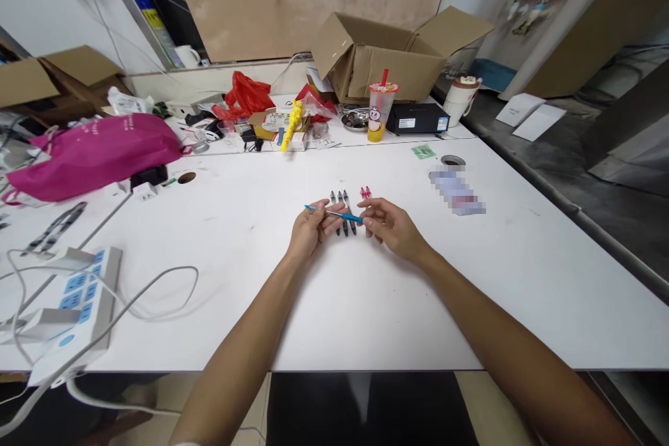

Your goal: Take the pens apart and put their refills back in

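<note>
A blue pen point(351, 217) is held level above the white table, between my two hands. My left hand point(310, 228) pinches its thin left end between thumb and fingers. At the thicker right end, the fingers of my right hand point(391, 226) close on the barrel. Beneath and just behind the hands, several black pens point(345, 228) lie side by side on the table, partly covered by my left fingers. Red pens point(365, 191) lie beside them, mostly hidden behind my right hand.
A white power strip point(107, 293) with looping cables lies at the left. Across the back stand a magenta bag point(104, 150), red plastic bags point(243, 97), a drink cup point(380, 111), a black box point(418, 119) and an open cardboard box point(389, 70). A tape roll point(452, 161) and a phone-like blurred object point(457, 192) lie right.
</note>
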The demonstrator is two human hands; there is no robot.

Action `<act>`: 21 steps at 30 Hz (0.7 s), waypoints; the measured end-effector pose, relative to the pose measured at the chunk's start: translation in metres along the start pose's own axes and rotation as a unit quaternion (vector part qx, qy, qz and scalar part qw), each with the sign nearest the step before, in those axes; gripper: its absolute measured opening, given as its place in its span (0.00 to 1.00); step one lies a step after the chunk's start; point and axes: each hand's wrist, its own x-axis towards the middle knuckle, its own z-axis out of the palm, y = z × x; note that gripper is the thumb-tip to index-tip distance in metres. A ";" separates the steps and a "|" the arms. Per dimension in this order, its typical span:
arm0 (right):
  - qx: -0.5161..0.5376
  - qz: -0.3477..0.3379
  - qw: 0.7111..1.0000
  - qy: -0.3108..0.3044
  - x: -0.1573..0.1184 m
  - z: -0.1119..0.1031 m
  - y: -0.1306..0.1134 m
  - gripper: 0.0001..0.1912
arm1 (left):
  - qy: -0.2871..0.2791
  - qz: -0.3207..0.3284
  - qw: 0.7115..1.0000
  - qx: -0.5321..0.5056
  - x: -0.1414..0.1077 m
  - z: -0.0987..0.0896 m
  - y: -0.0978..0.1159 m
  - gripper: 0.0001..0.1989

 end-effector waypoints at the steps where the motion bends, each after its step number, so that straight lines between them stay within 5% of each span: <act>1: 0.028 0.044 0.998 -0.022 0.001 0.002 0.001 0.20 | -0.017 -0.001 1.000 0.002 0.000 0.000 0.000 0.13; 5: 0.033 0.156 0.980 -0.116 0.002 0.006 0.005 0.27 | -0.055 0.012 0.998 0.035 -0.002 0.000 -0.004 0.15; 12: -0.207 -0.021 0.976 -0.061 -0.003 0.000 0.000 0.17 | -0.017 0.032 0.998 0.055 -0.001 0.001 -0.010 0.18; 21: -0.109 -0.005 0.994 0.029 -0.001 0.008 0.009 0.14 | 0.013 0.021 0.998 0.050 -0.001 0.003 -0.010 0.16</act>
